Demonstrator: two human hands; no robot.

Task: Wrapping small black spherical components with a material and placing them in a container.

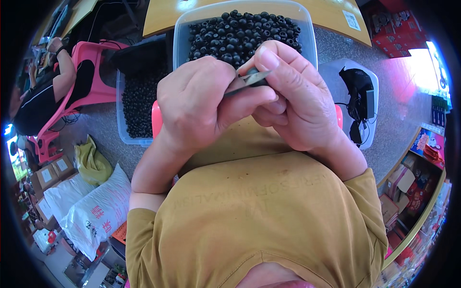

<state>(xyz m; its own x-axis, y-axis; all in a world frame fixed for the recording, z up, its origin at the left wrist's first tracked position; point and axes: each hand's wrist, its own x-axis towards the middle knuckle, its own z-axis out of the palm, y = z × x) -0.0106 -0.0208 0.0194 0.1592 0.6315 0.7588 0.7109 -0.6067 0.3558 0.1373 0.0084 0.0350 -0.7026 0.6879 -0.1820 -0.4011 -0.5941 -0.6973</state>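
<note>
My left hand (201,103) is closed around a thin metal blade (249,79) whose tip pokes out toward the right. My right hand (295,98) presses against it, thumb on top, pinching a small dark bead (259,82) at the blade's tip; the bead is mostly hidden by my fingers. Both hands are held close together above my lap, just in front of a clear plastic tub (307,36) filled with several black round beads (240,33).
A second clear bin of black beads (137,105) stands on the floor at the left. A round container with a black cable and device (357,96) is at the right. A seated person (43,91) on a pink chair is at far left. White sacks (91,206) lie at lower left.
</note>
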